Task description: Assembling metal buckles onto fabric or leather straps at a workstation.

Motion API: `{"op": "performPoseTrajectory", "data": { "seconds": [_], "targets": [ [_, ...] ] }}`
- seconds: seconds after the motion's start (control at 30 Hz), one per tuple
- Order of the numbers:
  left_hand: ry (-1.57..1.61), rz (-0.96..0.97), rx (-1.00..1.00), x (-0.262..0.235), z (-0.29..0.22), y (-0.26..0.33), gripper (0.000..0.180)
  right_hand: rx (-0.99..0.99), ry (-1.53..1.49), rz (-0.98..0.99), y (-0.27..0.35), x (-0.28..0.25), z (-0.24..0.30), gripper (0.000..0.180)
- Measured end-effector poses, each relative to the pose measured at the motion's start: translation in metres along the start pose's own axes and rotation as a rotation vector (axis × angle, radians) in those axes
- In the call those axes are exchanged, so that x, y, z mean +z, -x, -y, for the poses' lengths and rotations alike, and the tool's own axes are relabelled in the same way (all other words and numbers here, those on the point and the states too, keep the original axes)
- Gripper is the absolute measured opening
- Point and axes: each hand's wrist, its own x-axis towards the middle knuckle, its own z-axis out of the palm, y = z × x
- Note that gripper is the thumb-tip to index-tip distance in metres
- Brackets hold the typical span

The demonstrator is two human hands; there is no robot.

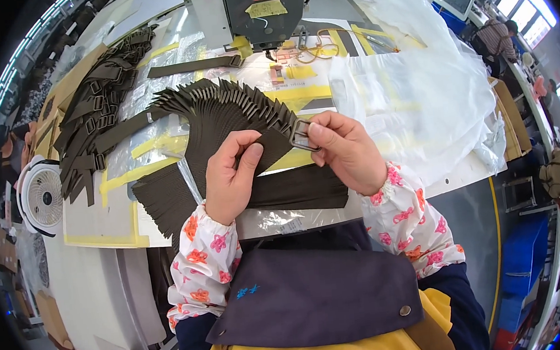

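Between thumb and fingers, my right hand (354,153) pinches a dark metal buckle (301,136). My left hand (231,179) is closed on a dark olive webbing strap (274,146), whose far end lies at the buckle; whether it is threaded through is hard to make out. Just beyond both hands, a fanned stack of dark webbing straps (212,111) spreads over the table. More flat strap lengths (297,188) lie under and beside my hands, near the table's front edge.
A sewing machine head (264,18) stands at the far side. Straps with buckles (94,110) are heaped at left, beyond a white fan (42,197). One buckled strap (192,66) lies below the machine. White plastic sheeting (413,105) covers the right side. A person (496,39) is far right.
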Motion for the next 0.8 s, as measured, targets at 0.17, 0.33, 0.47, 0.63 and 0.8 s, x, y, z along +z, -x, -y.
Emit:
{"op": "performPoseTrajectory", "data": {
  "seconds": [0.17,0.33,0.47,0.63,0.8],
  "targets": [
    [-0.081,0.119,0.045,0.000,-0.003,0.003,0.011,0.188,-0.299,-0.027,-0.002,0.015,-0.016,0.016],
    [-0.110,0.100,0.100,0.002,-0.002,0.003,0.009,0.368,-0.491,0.136,-0.001,0.012,-0.016,0.013],
    [0.017,0.051,0.013,0.007,0.003,0.010,0.012,0.251,-0.136,0.142,-0.005,0.006,-0.031,0.013],
    [0.130,0.055,0.079,0.007,-0.004,0.011,0.014,0.186,0.140,0.152,-0.007,0.013,-0.014,0.011],
    [-0.367,0.034,0.322,-0.012,-0.007,0.011,0.018,0.188,0.436,0.161,-0.009,0.021,-0.012,0.010]
  ]
}}
